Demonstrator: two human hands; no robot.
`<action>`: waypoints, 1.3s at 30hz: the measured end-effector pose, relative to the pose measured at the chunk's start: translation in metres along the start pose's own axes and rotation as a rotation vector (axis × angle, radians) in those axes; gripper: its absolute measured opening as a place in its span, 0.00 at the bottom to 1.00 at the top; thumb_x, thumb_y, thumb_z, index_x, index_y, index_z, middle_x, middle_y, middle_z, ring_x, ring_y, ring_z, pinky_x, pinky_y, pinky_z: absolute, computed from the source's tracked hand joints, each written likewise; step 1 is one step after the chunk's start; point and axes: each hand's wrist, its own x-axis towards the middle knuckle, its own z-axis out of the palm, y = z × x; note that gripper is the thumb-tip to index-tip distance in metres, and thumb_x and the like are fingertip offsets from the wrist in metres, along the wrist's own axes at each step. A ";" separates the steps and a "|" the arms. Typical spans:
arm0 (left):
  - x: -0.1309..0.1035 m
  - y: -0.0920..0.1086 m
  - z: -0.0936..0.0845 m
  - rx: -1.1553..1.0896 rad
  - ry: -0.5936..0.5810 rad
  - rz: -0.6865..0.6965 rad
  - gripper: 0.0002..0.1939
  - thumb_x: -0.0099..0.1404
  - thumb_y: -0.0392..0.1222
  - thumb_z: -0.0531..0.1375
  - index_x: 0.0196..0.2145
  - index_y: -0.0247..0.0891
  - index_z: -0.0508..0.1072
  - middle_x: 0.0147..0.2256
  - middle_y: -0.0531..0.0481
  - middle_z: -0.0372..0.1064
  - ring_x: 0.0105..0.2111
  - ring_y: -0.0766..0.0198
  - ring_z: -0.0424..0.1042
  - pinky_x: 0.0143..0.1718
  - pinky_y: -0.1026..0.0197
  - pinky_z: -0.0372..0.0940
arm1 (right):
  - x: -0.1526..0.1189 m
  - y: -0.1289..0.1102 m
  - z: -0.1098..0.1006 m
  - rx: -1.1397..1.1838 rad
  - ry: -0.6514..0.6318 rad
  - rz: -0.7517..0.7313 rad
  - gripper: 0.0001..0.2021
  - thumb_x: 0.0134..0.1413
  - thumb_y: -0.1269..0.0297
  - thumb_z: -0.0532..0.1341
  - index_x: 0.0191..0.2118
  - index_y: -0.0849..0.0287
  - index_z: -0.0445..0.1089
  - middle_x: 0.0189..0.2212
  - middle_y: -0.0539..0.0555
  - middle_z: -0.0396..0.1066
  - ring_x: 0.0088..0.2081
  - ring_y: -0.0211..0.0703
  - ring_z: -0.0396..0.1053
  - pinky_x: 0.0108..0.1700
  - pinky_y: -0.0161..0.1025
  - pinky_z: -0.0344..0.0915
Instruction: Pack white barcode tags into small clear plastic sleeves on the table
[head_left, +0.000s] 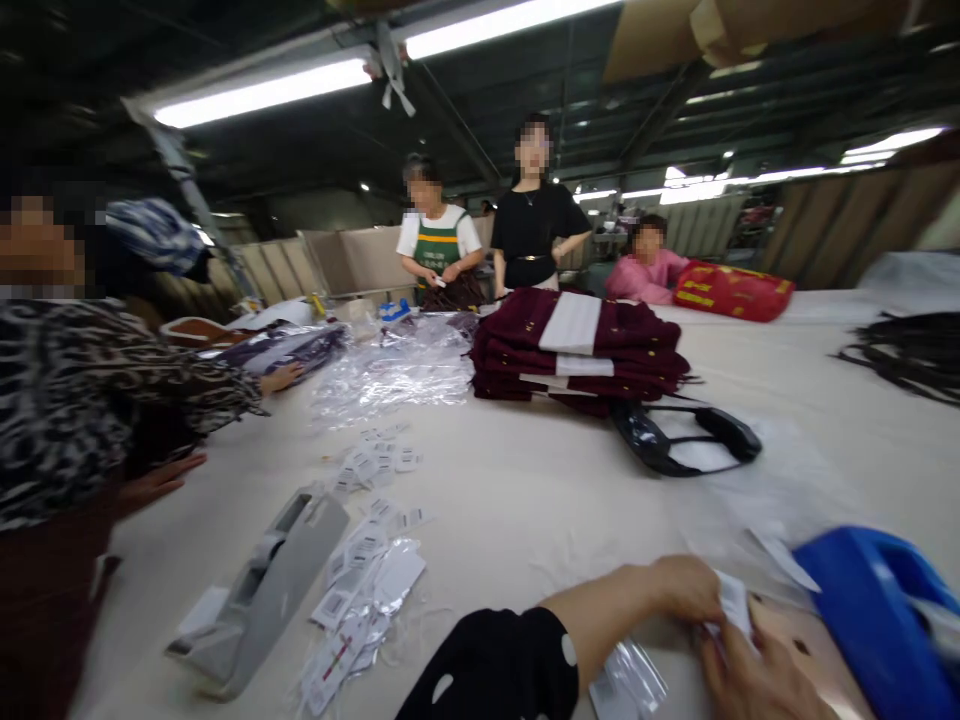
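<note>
- At the near edge, a small white tag (733,600) is pinched between both of the wearer's hands, close to the table's (525,500) front edge.
- The left hand (679,590), reached across from a black polka-dot sleeve (495,665), is curled over the tag; its fingers are closed down on the tag's left edge, though the fingertips themselves are blurred.
- The right hand (757,680) is seen from below the tag, its fingers bent upward and touching the tag's lower right side; how tightly they are shut cannot be told.
- A blue plastic object (877,620) is set just beside the right hand, at the right border.
- A clear plastic sleeve (630,680) lies just below the left forearm.
- A grey tape dispenser (262,590) is placed to the left, with a loose heap of white hang tags (360,590) beside it.
- Further in, a black handled bag (682,440) lies in front of a stack of folded maroon garments (577,350), and crumpled clear bags (397,370) are spread to its left.
- At the left edge, a co-worker in a patterned top (75,400) is seen with a hand laid flat on the table.
- At the far side, three more people are standing or sitting, near a red package (731,290).
</note>
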 end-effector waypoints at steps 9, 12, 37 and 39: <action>0.003 -0.012 0.011 -0.080 0.061 0.032 0.07 0.57 0.32 0.54 0.24 0.30 0.70 0.22 0.50 0.65 0.25 0.67 0.64 0.29 0.64 0.59 | 0.013 -0.022 -0.048 -0.154 -0.400 0.090 0.10 0.46 0.68 0.57 0.37 0.61 0.68 0.36 0.58 0.66 0.39 0.48 0.59 0.37 0.41 0.51; 0.004 -0.014 0.012 -0.120 0.079 0.026 0.07 0.54 0.32 0.54 0.22 0.30 0.71 0.18 0.52 0.62 0.22 0.68 0.61 0.24 0.66 0.54 | 0.008 -0.016 -0.046 -0.144 -0.346 0.047 0.08 0.46 0.68 0.57 0.36 0.61 0.68 0.35 0.58 0.66 0.38 0.47 0.58 0.37 0.41 0.49; -0.003 -0.016 0.007 -0.325 0.195 0.052 0.06 0.48 0.30 0.55 0.17 0.33 0.61 0.27 0.53 0.58 0.30 0.68 0.60 0.33 0.67 0.57 | 0.026 -0.028 -0.024 -0.223 -0.364 0.035 0.11 0.53 0.79 0.49 0.29 0.67 0.67 0.25 0.61 0.66 0.28 0.47 0.63 0.31 0.43 0.51; -0.003 -0.016 0.006 -0.326 0.192 0.047 0.06 0.48 0.30 0.55 0.17 0.34 0.61 0.27 0.53 0.58 0.30 0.68 0.60 0.33 0.66 0.57 | 0.029 -0.030 -0.022 -0.222 -0.367 0.055 0.11 0.53 0.79 0.48 0.29 0.67 0.67 0.25 0.62 0.66 0.29 0.47 0.63 0.30 0.43 0.51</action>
